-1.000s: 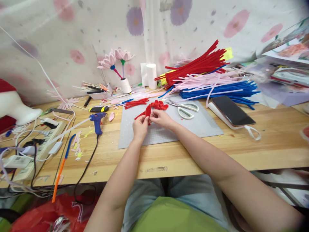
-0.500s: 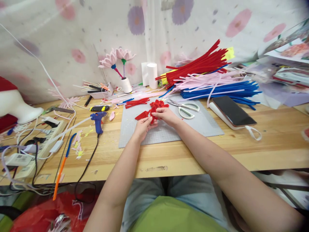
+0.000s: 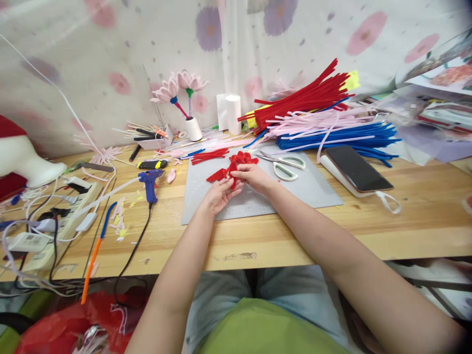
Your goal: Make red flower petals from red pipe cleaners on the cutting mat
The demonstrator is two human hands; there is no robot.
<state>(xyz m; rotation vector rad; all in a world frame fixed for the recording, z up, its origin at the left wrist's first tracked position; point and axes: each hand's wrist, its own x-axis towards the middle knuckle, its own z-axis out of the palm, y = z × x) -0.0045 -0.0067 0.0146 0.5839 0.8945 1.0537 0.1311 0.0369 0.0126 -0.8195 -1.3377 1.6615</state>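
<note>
My left hand (image 3: pixel 222 194) and my right hand (image 3: pixel 253 177) meet over the grey cutting mat (image 3: pixel 258 206). Between their fingertips is a bent piece of red pipe cleaner (image 3: pixel 233 169), partly covered by the fingers. Just behind it lies a heap of curled red pipe cleaner pieces (image 3: pixel 244 158). Short cut red pipe cleaners (image 3: pixel 217 175) lie by my left fingertips, and longer red pipe cleaners (image 3: pixel 210 156) rest at the mat's back edge. Scissors (image 3: pixel 282 163) with pale handles lie partly open to the right of my right hand.
Bundles of red (image 3: pixel 298 103), pink and blue pipe cleaners (image 3: pixel 339 137) are piled at the back right, by a phone (image 3: pixel 359 168) on a stand. To the left are a blue glue gun (image 3: pixel 150 184), a cutter knife (image 3: pixel 152 164) and a cabled power strip (image 3: pixel 61 231). Pink flowers (image 3: pixel 179 91) stand behind.
The fingers of my left hand have shifted slightly and spread a little around the red piece. My right hand keeps its pinch. Elsewhere the table looks the same.
</note>
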